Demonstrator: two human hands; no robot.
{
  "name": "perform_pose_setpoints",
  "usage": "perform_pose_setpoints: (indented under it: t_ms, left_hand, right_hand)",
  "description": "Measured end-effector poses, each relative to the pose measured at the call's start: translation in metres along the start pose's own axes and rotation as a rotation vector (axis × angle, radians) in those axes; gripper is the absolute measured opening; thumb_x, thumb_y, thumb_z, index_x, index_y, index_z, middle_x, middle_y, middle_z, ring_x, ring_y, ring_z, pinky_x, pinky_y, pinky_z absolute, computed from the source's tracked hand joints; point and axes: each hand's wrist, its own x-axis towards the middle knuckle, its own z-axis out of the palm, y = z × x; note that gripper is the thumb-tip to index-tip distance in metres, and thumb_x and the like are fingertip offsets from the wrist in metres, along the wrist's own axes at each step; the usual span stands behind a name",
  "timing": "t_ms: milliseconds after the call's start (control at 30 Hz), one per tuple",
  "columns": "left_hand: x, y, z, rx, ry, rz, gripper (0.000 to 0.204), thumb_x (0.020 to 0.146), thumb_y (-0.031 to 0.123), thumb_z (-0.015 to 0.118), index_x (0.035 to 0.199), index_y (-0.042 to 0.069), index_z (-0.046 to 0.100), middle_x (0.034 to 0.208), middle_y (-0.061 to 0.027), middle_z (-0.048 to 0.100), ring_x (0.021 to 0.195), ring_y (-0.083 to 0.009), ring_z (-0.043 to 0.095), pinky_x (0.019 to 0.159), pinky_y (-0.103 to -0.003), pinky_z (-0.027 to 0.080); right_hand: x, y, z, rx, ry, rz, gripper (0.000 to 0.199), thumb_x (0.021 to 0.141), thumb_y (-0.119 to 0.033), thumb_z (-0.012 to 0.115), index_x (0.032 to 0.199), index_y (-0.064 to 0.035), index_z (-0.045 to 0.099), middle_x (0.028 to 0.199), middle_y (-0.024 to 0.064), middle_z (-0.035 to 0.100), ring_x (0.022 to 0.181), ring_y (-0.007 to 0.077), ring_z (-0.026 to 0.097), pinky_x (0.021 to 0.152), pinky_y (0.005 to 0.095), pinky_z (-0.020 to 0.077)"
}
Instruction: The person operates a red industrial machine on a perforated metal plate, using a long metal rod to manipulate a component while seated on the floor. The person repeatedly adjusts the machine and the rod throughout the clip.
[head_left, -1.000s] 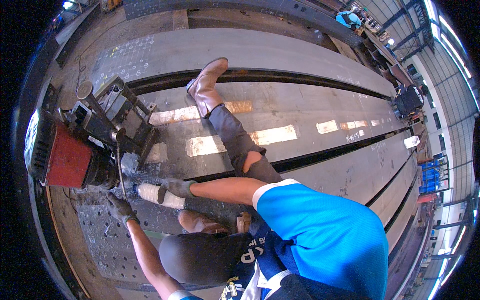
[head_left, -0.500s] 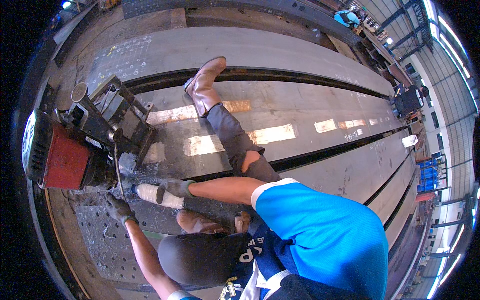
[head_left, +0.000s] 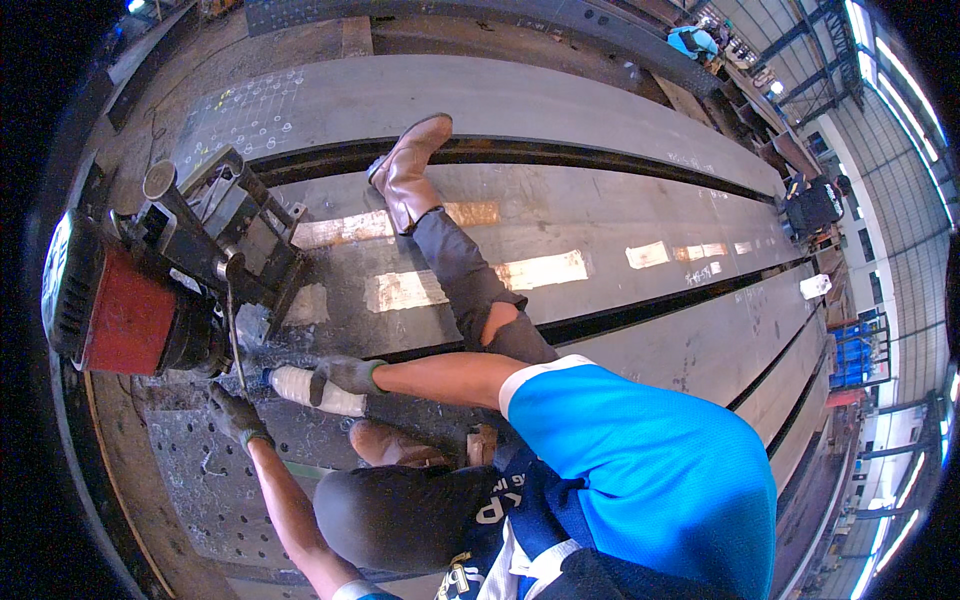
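Note:
My left hand (head_left: 240, 416), in a dark grey glove, is closed at the lower end of a thin metal lever (head_left: 235, 335). That lever hangs from the stand of a drill machine (head_left: 128, 312) with a red and black motor housing. Just to the right, my gloved right hand (head_left: 346, 376) grips a whitish plastic bottle (head_left: 292, 386). The bottle lies tilted on its side, its blue-capped end pointing left toward the base of the drill. Its far side is partly covered by my fingers. The drill's tip is hidden from here.
Long grey steel plates (head_left: 560, 215) run off to the right, with dark gaps between them. A plate with many drilled holes (head_left: 215, 500) lies below my left hand. My booted leg (head_left: 408, 185) stretches across the plates. Other people (head_left: 812, 205) are farther off, near a blue container (head_left: 850, 352).
Both hands keep their places at the lever and the bottle. The view has shifted only very slightly.

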Motion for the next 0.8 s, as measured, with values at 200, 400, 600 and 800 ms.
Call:
perform_pose_setpoints:
  t_ms: [200,400,600,800]
  left_hand:
    - [-0.004,0.009,-0.004,-0.185,-0.078,-0.106,0.070,0.109,0.056,0.049,0.137,-0.006,0.067,0.136,-0.0271,0.069,0.120,-0.0410,0.066,0.102,-0.051,0.048]
    - [-0.007,0.011,0.001,-0.260,-0.020,-0.023,0.072,0.109,0.056,0.051,0.140,-0.007,0.065,0.137,-0.0231,0.069,0.113,-0.0319,0.066,0.095,-0.043,0.051]
    - [-0.014,0.014,0.004,-0.423,-0.040,-0.128,0.068,0.109,0.052,0.054,0.142,-0.007,0.064,0.139,-0.0206,0.069,0.115,-0.0302,0.065,0.097,-0.043,0.051]
    - [-0.008,0.011,0.003,-0.251,-0.036,-0.103,0.069,0.108,0.052,0.054,0.141,-0.008,0.063,0.139,-0.0206,0.068,0.114,-0.0319,0.065,0.098,-0.043,0.051]
  right_hand:
    - [0.002,-0.001,0.002,-0.004,-0.003,-0.011,0.022,0.096,-0.020,0.067,0.110,-0.0097,0.082,0.103,0.0104,0.078,0.089,0.0233,0.074,0.081,0.0376,0.0605]
    - [0.001,0.000,0.002,-0.015,-0.002,-0.010,0.022,0.096,-0.020,0.068,0.109,-0.0100,0.082,0.103,0.0102,0.078,0.089,0.0233,0.074,0.081,0.0375,0.0604]
    - [0.002,-0.001,0.004,-0.022,-0.002,-0.028,0.021,0.095,-0.020,0.069,0.108,-0.0103,0.082,0.102,0.0100,0.079,0.089,0.0233,0.074,0.081,0.0374,0.0603]
    - [0.002,-0.002,0.005,-0.074,0.033,-0.104,0.021,0.094,-0.020,0.070,0.108,-0.0105,0.083,0.102,0.0099,0.079,0.089,0.0233,0.074,0.081,0.0373,0.0603]
